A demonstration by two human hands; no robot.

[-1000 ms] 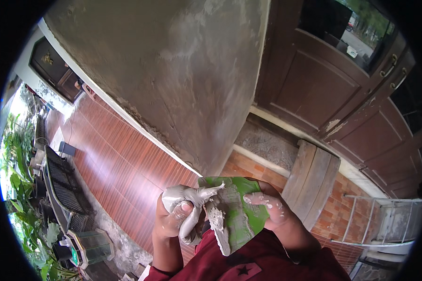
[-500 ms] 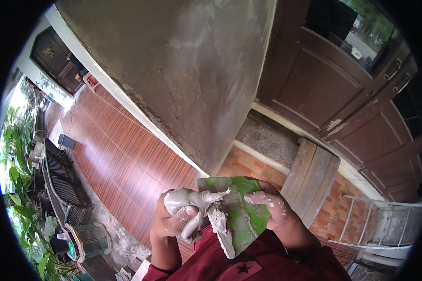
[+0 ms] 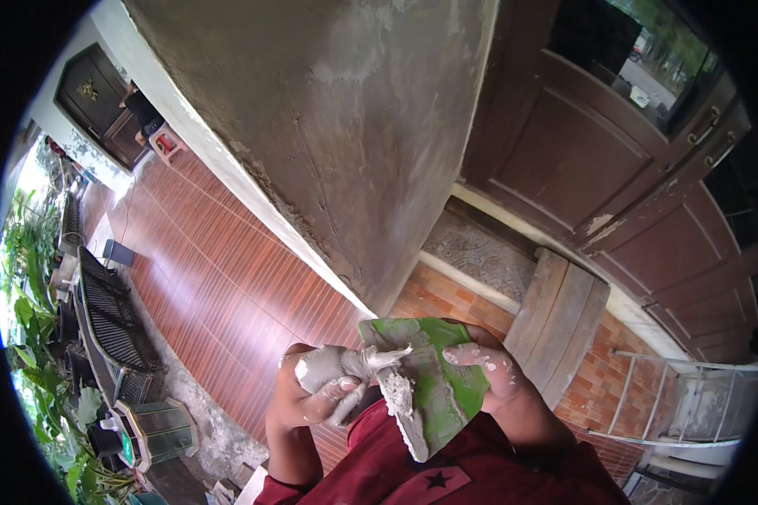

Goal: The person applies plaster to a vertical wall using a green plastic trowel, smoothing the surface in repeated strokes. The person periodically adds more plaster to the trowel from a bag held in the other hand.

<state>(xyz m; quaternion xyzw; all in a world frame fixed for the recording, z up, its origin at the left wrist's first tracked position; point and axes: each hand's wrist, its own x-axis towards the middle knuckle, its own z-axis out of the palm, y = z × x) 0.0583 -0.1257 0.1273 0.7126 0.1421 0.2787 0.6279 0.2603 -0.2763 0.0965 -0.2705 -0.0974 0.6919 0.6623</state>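
Note:
My left hand (image 3: 299, 391) is closed round a grey, putty-smeared plastic bag (image 3: 335, 366), its twisted end lying over the left part of a green flat plastic spreader (image 3: 446, 391). My right hand (image 3: 501, 379) grips that spreader, thumb on its upper face, fingers mostly hidden underneath. Grey putty is smeared across the green surface, and a thick pale lump (image 3: 400, 408) runs along its lower left side, just right of the bag.
A plastered wall corner (image 3: 328, 151) stands ahead, with brown double doors (image 3: 556, 160) and a wooden plank step (image 3: 556, 320) right. A metal ladder (image 3: 665, 400) lies lower right. Red-tiled porch (image 3: 194, 269), black bench (image 3: 114, 311) and plants left. A person (image 3: 147, 118) is by the far door.
My left hand and the bag have shifted slightly left and tilted. The surroundings have shifted a little in view, and more of the person by the far door shows.

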